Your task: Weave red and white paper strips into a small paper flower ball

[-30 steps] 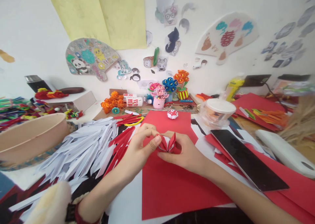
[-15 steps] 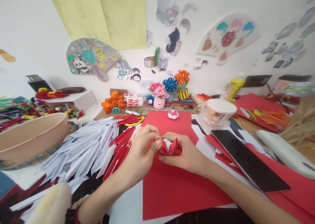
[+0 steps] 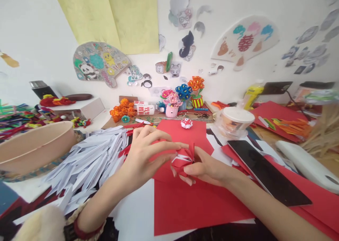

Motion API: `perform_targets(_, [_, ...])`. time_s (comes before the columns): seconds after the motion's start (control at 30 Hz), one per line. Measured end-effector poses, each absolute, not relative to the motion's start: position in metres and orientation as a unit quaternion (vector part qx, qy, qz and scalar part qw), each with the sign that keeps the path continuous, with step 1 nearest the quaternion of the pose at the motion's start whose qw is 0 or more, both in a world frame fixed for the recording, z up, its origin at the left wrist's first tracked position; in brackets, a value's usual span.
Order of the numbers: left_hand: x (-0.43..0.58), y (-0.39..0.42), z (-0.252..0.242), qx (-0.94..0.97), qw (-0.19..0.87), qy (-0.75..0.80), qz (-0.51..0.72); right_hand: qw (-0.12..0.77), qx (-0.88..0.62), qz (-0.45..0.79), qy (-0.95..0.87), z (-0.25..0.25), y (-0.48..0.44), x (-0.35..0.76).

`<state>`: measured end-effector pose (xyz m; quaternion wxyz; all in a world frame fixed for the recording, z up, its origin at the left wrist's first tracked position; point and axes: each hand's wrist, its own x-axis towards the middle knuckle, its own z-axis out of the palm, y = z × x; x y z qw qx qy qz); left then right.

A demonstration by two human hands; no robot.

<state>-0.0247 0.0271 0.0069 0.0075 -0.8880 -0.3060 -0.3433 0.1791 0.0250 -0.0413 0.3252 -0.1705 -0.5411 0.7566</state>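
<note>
Right hand (image 3: 212, 167) grasps a small, red-and-white folded-paper piece (image 3: 182, 158) between thumb and fingers, above a rectangular red paper sheet (image 3: 185, 205), while the left hand (image 3: 148, 152) rests extended fingertips against the piece's left side, whether pinching it I cannot tell. On the sheet's far end sits a round red-and-white paper ornament (image 3: 186, 123); narrow white folded-paper strips (image 3: 97, 159) lie heaped to the left.

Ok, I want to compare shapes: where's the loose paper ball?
In the head view, the paper ball sits near the centre, at the far end of the red paper, left of the lidded tub, beyond the right hand.
</note>
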Motion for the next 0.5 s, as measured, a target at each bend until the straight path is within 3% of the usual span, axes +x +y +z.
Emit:
perform_targets(0.27, [-0.019,0.02,-0.002,-0.877,0.176,-0.267,-0.358,0.295,-0.149,0.802,-0.499,-0.041,0.027,0.181])
perform_targets(0.5, [-0.016,0.014,-0.001,-0.877,0.2,-0.262,-0.351,0.259,-0.108,0.81,-0.514,-0.043,0.027,0.178])
